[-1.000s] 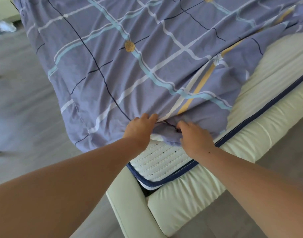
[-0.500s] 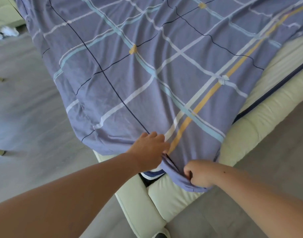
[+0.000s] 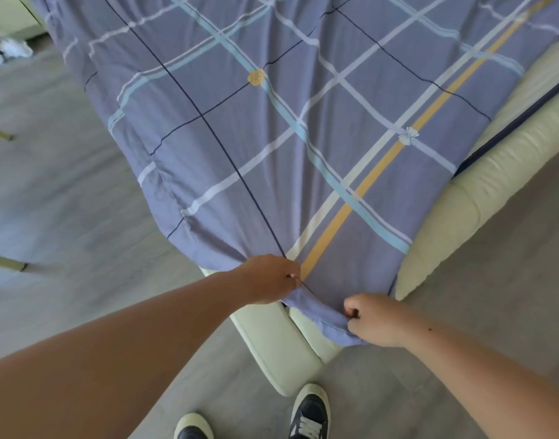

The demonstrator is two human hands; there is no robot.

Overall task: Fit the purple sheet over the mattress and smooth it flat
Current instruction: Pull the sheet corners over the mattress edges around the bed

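Observation:
The purple checked sheet (image 3: 271, 147) with white, teal and yellow stripes lies stretched over the bed's near corner and hangs down past it. My left hand (image 3: 270, 282) grips the sheet at the corner's left side. My right hand (image 3: 371, 320) pinches the bunched hem lower down on the right, over the bed frame. A strip of the white mattress (image 3: 544, 74) with dark blue piping shows at the right, uncovered. The mattress corner itself is hidden under the sheet.
The cream padded bed frame (image 3: 481, 191) runs along the right side and meets at the corner (image 3: 271, 343) below my hands. My two shoes (image 3: 309, 413) stand on the grey floor close to it. Furniture legs (image 3: 5, 264) and white clutter (image 3: 13, 49) are at the left.
Both hands have pulled the sheet's corner toward me and down. The white mattress corner seen a second ago is now covered, and the sheet lies tauter.

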